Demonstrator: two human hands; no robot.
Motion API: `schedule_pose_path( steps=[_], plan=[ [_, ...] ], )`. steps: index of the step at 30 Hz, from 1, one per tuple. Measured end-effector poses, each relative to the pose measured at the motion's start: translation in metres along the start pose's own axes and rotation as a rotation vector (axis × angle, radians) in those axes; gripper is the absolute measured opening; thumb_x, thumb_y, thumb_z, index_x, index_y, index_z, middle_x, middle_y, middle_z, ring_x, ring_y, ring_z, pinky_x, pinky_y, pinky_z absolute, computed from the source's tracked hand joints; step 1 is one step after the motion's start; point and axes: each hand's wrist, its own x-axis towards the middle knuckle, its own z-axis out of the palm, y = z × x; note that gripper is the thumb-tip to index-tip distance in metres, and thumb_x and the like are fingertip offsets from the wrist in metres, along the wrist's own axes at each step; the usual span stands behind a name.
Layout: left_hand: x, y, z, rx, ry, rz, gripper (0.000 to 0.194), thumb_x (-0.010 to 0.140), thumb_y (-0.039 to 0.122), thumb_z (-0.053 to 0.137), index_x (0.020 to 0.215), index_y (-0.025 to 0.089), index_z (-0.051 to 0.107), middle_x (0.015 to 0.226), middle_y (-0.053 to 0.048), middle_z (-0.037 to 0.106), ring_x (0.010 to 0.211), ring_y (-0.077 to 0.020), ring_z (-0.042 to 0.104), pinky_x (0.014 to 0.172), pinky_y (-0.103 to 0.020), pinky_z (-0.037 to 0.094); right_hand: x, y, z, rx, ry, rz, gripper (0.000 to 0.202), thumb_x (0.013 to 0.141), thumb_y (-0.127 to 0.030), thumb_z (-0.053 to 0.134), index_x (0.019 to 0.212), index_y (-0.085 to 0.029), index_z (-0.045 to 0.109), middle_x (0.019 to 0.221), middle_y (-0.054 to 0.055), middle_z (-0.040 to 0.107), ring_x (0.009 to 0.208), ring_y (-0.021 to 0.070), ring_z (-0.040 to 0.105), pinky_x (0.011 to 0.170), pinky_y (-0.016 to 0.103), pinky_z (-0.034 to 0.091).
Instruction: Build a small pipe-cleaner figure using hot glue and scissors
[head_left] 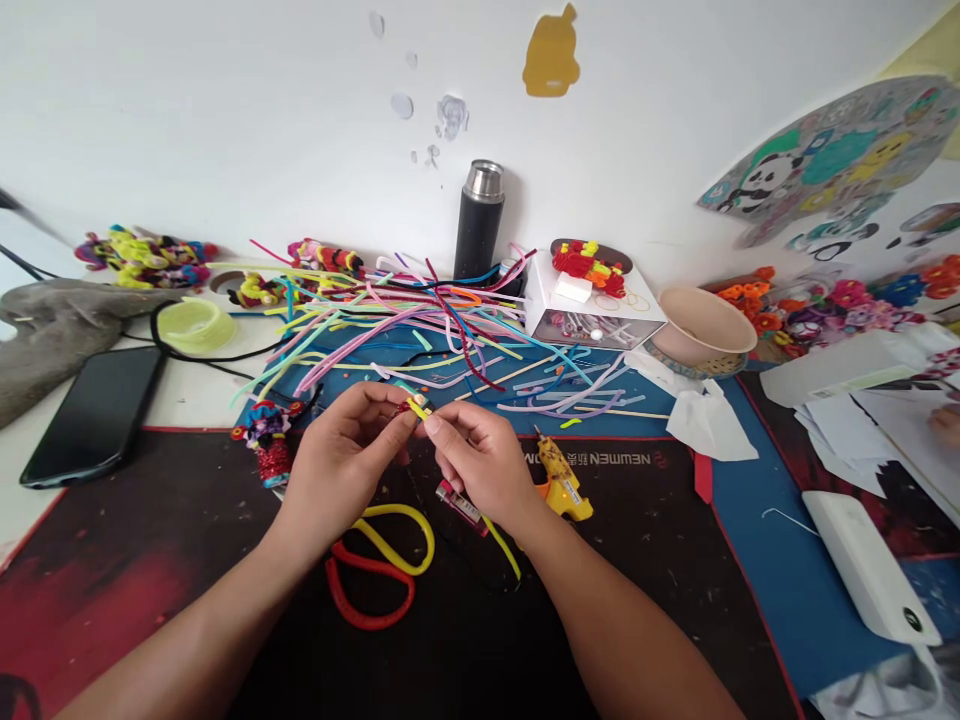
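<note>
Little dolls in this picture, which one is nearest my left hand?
The doll with the sparkly red lower part, at the far edge of the dark mat, just beside your left hand; the other dolls lie farther back.

Black phone [94, 418] laid flat, screen dark, well left of the grip; black steel-topped thermos [478, 225] stood upright beyond the grip, slightly right, near the wall [225, 100]; pink bowl [709, 325] set beyond and right; crumpled white tissue [712, 422] seen just on the bowl's near side; white device [866, 565], cable attached, placed far right and nearer; yellow cutout [551, 55] and panda decal [832, 150] stuck higher up, right of the grip.
</note>
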Motion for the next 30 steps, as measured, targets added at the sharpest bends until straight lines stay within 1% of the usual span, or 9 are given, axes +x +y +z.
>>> schedule_pose_path(
  steps=[3, 8, 11, 14, 17, 20, 25, 28, 30],
  plan=[
    [0.0, -0.0008, -0.0003, -0.043, -0.007, -0.035, 0.032, 0.091, 0.046, 0.085, 0.105, 0.021, 0.071, 0.082, 0.0, 0.073, 0.063, -0.0155, 0.065, 0.056, -0.026, 0.049, 0.0002, -0.0001, -0.0004, 0.0, 0.013, -0.003, 0.046, 0.097, -0.067, 0.073, 0.089, -0.022, 0.072, 0.053, -0.009, 0.05, 0.044, 0.0101, 0.042, 0.046, 0.025, 0.035],
    [-0.0004, -0.005, -0.0019, -0.117, -0.044, -0.095, 0.03, 0.094, 0.045, 0.084, 0.107, 0.022, 0.069, 0.075, 0.002, 0.07, 0.06, -0.0149, 0.063, 0.055, -0.025, 0.047, 0.0004, 0.0016, -0.001, -0.002, 0.015, 0.013, 0.046, 0.097, -0.067, 0.074, 0.088, -0.023, 0.07, 0.055, -0.008, 0.05, 0.045, 0.0106, 0.043, 0.046, 0.026, 0.036],
    [-0.0004, -0.0066, -0.0024, -0.178, -0.059, -0.121, 0.029, 0.094, 0.042, 0.085, 0.107, 0.022, 0.069, 0.074, 0.003, 0.068, 0.057, -0.0133, 0.06, 0.054, -0.024, 0.045, 0.0005, 0.0022, -0.0007, 0.001, 0.015, 0.024, 0.045, 0.096, -0.066, 0.075, 0.089, -0.023, 0.069, 0.057, -0.008, 0.05, 0.045, 0.0105, 0.043, 0.046, 0.025, 0.036],
    [0.0005, -0.0057, -0.0011, -0.268, -0.076, -0.141, 0.029, 0.091, 0.04, 0.088, 0.106, 0.022, 0.07, 0.071, 0.004, 0.068, 0.052, -0.0115, 0.057, 0.05, -0.022, 0.043, 0.0011, 0.0023, -0.001, 0.0, 0.006, 0.028, 0.042, 0.097, -0.063, 0.075, 0.088, -0.023, 0.067, 0.057, -0.008, 0.051, 0.045, 0.01, 0.043, 0.046, 0.025, 0.036],
    [0.0024, -0.0026, 0.0015, -0.387, -0.108, -0.189, 0.033, 0.085, 0.04, 0.093, 0.1, 0.021, 0.07, 0.067, 0.004, 0.068, 0.047, -0.0099, 0.052, 0.044, -0.02, 0.039, 0.0022, 0.0029, -0.0027, 0.012, -0.018, 0.038, 0.039, 0.098, -0.06, 0.074, 0.088, -0.023, 0.066, 0.055, -0.009, 0.051, 0.044, 0.0095, 0.042, 0.045, 0.024, 0.036],
    [0.004, 0.0008, 0.0027, -0.481, -0.152, -0.25, 0.035, 0.081, 0.04, 0.096, 0.096, 0.021, 0.071, 0.065, 0.004, 0.067, 0.044, -0.0088, 0.05, 0.042, -0.02, 0.038, 0.0031, 0.0039, -0.0053, 0.01, -0.056, 0.069, 0.041, 0.099, -0.061, 0.072, 0.086, -0.023, 0.064, 0.053, -0.01, 0.051, 0.042, 0.0097, 0.044, 0.046, 0.024, 0.038],
    [0.0047, 0.003, -0.0001, -0.567, -0.215, -0.329, 0.033, 0.079, 0.039, 0.097, 0.092, 0.019, 0.073, 0.067, 0.002, 0.07, 0.04, -0.0066, 0.049, 0.04, -0.018, 0.03, 0.0039, 0.0056, -0.0075, 0.032, -0.085, 0.094, 0.047, 0.096, -0.067, 0.075, 0.084, -0.023, 0.061, 0.057, -0.008, 0.055, 0.044, 0.01, 0.047, 0.046, 0.024, 0.039],
    [0.0048, 0.0023, -0.0024, -0.592, -0.244, -0.36, 0.033, 0.078, 0.038, 0.098, 0.091, 0.019, 0.074, 0.069, 0.001, 0.072, 0.038, -0.0063, 0.051, 0.038, -0.016, 0.025, 0.0048, 0.0067, -0.0076, 0.049, -0.086, 0.083, 0.046, 0.095, -0.066, 0.075, 0.086, -0.023, 0.062, 0.061, -0.007, 0.059, 0.046, 0.0103, 0.049, 0.046, 0.024, 0.04],
    [0.0051, 0.002, -0.0035, -0.599, -0.261, -0.369, 0.033, 0.077, 0.038, 0.098, 0.089, 0.019, 0.074, 0.07, 0.001, 0.073, 0.037, -0.006, 0.052, 0.037, -0.015, 0.024, 0.0054, 0.0069, -0.0075, 0.045, -0.079, 0.078, 0.045, 0.095, -0.065, 0.076, 0.088, -0.023, 0.063, 0.062, -0.007, 0.06, 0.046, 0.0104, 0.049, 0.046, 0.024, 0.041]
  ],
)
